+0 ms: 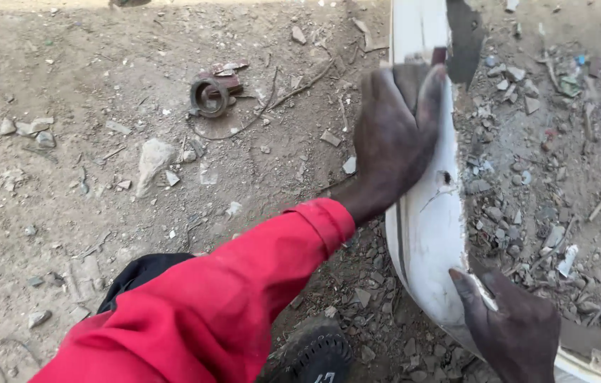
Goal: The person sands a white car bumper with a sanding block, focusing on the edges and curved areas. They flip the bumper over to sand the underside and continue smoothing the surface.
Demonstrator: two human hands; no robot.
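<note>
A long white curved panel (425,234), scratched and cracked, stands on edge on the dirt and runs from the top of the view to the lower right. My left hand (389,138), in a red sleeve, lies flat on the panel's face and presses a dark grey sheet (412,76) under its fingers. Lower down, my right hand (517,330) grips the panel's right edge, thumb on the white face. A small hole (446,176) shows in the panel just beside my left hand.
A rusty metal ring (210,97) lies on the dirt ground (66,198) at upper left, with a pale stone (151,159) below it. Rubble and small stones (527,213) spread to the panel's right. My dark shoe (315,351) is at the bottom.
</note>
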